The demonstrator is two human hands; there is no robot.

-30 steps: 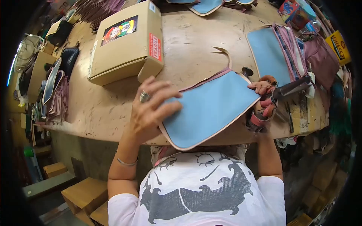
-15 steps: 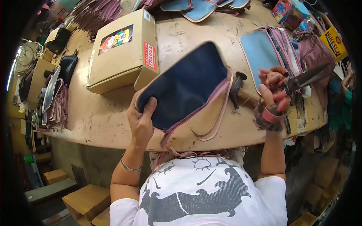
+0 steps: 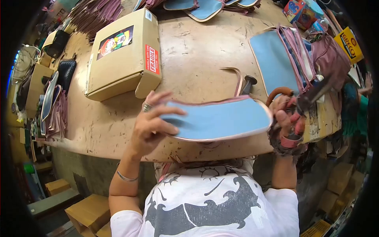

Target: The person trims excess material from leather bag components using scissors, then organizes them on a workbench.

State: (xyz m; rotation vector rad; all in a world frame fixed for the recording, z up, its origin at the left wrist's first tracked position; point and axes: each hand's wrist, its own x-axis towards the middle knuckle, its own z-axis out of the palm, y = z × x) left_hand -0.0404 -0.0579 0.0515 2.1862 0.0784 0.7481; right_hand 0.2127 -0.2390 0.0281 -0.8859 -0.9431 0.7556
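Observation:
My left hand (image 3: 152, 124) grips the left end of a light blue fabric piece (image 3: 221, 118) with pink trim, holding it flat and level above the near edge of the wooden table (image 3: 189, 51). My right hand (image 3: 287, 116) holds a pair of scissors (image 3: 312, 94), blades pointing up and right, and touches the right end of the same piece. A hammer (image 3: 248, 83) lies on the table just behind the piece, beside a curved strip of trim (image 3: 236, 77).
A cardboard box (image 3: 124, 53) marked FRAGILE stands at the left. A stack of blue and pink pieces (image 3: 282, 55) lies at the right, more pieces (image 3: 205, 6) at the far edge. Dark pieces (image 3: 55, 94) pile at the left edge. Colourful packets (image 3: 347, 43) sit far right.
The piece was flipped: a second ago blue side up on the table, then raised showing its dark side, now blue side up again and level. The scissors hand came back to its right end.

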